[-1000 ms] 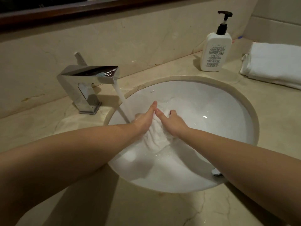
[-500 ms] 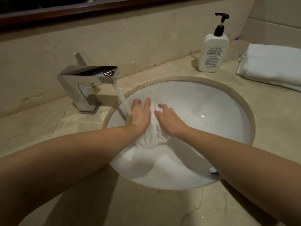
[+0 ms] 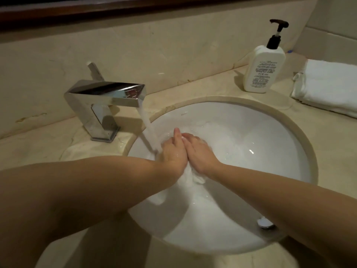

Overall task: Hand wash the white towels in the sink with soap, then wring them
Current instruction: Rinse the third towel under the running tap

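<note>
Since the earlier frame, your 2 hands have closed together: the gap between them is gone and less cloth shows. Your left hand [image 3: 174, 151] and right hand [image 3: 201, 155] now press side by side, fingers fairly straight, sandwiching the wet towel [image 3: 190, 178] in the sink [image 3: 270, 136]. The towel lies between and under your palms, its long axis trailing back toward you; both hands sit equally near it. Water from the faucet [image 3: 108, 101] strikes beside your left hand. The soap bottle [image 3: 264, 68] and folded towel [image 3: 328, 84] sit on the counter to your right.
</note>
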The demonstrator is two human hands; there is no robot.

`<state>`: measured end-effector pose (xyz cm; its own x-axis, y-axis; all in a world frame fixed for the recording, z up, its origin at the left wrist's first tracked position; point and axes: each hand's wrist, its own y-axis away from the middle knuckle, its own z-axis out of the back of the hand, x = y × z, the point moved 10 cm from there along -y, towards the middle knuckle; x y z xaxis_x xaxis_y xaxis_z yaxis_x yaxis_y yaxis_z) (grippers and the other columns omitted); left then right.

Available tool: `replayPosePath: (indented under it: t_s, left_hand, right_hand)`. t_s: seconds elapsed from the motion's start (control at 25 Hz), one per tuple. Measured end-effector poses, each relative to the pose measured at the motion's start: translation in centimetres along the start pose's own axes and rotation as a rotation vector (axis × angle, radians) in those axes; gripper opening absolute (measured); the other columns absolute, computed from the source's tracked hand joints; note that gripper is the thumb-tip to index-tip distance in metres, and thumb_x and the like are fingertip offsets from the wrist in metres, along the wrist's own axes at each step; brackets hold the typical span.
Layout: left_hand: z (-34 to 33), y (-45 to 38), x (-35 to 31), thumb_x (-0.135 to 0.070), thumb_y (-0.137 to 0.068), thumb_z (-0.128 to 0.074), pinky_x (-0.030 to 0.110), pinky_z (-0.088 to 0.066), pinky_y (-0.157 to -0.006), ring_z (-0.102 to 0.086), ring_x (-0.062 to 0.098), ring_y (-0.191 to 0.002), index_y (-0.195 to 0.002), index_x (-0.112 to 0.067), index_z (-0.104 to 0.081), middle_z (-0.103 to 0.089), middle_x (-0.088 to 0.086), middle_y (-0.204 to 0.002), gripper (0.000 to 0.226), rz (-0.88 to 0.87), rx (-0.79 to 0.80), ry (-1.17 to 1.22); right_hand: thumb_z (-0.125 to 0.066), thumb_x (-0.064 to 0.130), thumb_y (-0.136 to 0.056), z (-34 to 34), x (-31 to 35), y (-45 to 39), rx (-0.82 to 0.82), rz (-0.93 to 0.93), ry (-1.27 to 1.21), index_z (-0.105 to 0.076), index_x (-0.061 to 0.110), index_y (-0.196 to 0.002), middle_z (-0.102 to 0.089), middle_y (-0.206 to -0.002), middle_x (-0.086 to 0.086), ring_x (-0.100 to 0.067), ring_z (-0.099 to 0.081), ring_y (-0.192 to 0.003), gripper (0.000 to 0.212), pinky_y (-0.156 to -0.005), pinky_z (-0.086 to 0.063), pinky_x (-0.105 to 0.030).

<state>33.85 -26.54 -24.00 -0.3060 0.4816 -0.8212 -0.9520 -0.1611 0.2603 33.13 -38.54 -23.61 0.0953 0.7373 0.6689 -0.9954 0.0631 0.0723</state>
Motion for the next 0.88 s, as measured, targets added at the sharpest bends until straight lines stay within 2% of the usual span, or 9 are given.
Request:
replayPosePath:
  t_s: [0.16, 0.32, 0.44, 0.52, 0.6, 0.68, 0.8, 0.88]
  left_hand:
    - [-1.0, -1.0, -0.6, -0.056, -0.106, -0.017, 0.042, -0.037, -0.113, -0.061, 0.031, -0.119, -0.117, -0.008, -0.070, -0.069, 0.013, -0.119, 0.072, 0.014, -0.036, 0.063]
    - [-1.2, -2.1, -0.4, -0.052, -0.107, -0.021, 0.041, -0.034, -0.114, -0.058, 0.032, -0.124, -0.117, -0.005, -0.071, -0.067, 0.013, -0.124, 0.070, 0.063, -0.155, 0.107]
    - [-1.6, -2.8, 0.0, -0.054, -0.107, -0.017, 0.044, -0.035, -0.114, -0.057, 0.034, -0.125, -0.119, -0.007, -0.070, -0.066, 0.015, -0.127, 0.072, 0.066, -0.174, 0.007]
    - [-1.6, -3.1, -0.5, -0.052, -0.108, -0.019, 0.041, -0.037, -0.112, -0.057, 0.034, -0.125, -0.121, -0.011, -0.071, -0.067, 0.014, -0.128, 0.067, 0.029, -0.195, -0.042]
    - [-1.5, -3.0, -0.8, -0.047, -0.110, -0.022, 0.037, -0.039, -0.109, -0.060, 0.032, -0.121, -0.120, -0.014, -0.072, -0.069, 0.011, -0.124, 0.061, -0.003, -0.198, -0.079]
    - [-1.5, -3.0, -1.0, -0.042, -0.110, -0.026, 0.038, -0.038, -0.110, -0.062, 0.032, -0.117, -0.116, -0.012, -0.073, -0.071, 0.012, -0.119, 0.056, -0.045, -0.187, -0.093]
    - [-1.5, -2.7, -1.3, -0.036, -0.110, -0.031, 0.036, -0.037, -0.108, -0.060, 0.033, -0.117, -0.114, -0.008, -0.072, -0.071, 0.014, -0.117, 0.049, -0.086, -0.102, -0.047]
    - [-1.7, -2.4, -1.4, -0.032, -0.109, -0.034, 0.036, -0.039, -0.102, -0.059, 0.035, -0.118, -0.119, -0.006, -0.067, -0.068, 0.015, -0.121, 0.043, -0.075, 0.005, -0.101]
  right_hand:
    - [-0.018, 0.063, -0.096, 0.8, -0.6, -1.3, -0.053, 0.019, 0.021, -0.060, 0.024, -0.129, -0.069, -0.118, -0.002, -0.024, -0.062, -0.107, 0.066, -0.089, -0.048, -0.039]
    - [-0.026, 0.057, -0.103, 1.3, -1.1, -3.0, -0.074, 0.005, 0.102, -0.064, 0.017, -0.110, -0.070, -0.095, -0.005, -0.026, -0.062, -0.089, 0.056, -0.075, -0.046, -0.035]
    - [-0.029, 0.055, -0.104, 1.3, -1.0, -3.9, -0.073, 0.038, 0.068, -0.062, 0.016, -0.085, -0.066, -0.077, -0.002, -0.022, -0.061, -0.073, 0.055, -0.066, -0.045, -0.035]
    - [-0.028, 0.051, -0.106, 1.3, -0.7, -4.6, -0.066, 0.070, 0.096, -0.063, 0.018, -0.079, -0.065, -0.072, -0.002, -0.021, -0.061, -0.068, 0.056, -0.063, -0.043, -0.034]
    - [-0.024, 0.052, -0.106, 1.3, -0.6, -5.0, -0.028, 0.072, 0.140, -0.065, 0.020, -0.083, -0.068, -0.076, -0.003, -0.022, -0.063, -0.070, 0.057, -0.065, -0.044, -0.034]
    - [-0.020, 0.049, -0.107, 0.9, -0.5, -5.0, 0.054, 0.051, 0.160, -0.067, 0.017, -0.102, -0.071, -0.097, -0.007, -0.026, -0.065, -0.089, 0.057, -0.075, -0.044, -0.034]
    - [-0.020, 0.045, -0.109, 0.1, -0.9, -4.0, 0.198, -0.056, 0.134, -0.055, 0.005, -0.128, -0.062, -0.125, -0.016, -0.032, -0.056, -0.115, 0.056, -0.083, -0.034, -0.031]
    - [-0.029, 0.045, -0.108, 0.5, -1.3, -3.3, 0.223, -0.150, 0.012, -0.049, 0.002, -0.131, -0.059, -0.128, -0.018, -0.034, -0.055, -0.117, 0.053, -0.084, -0.034, -0.031]
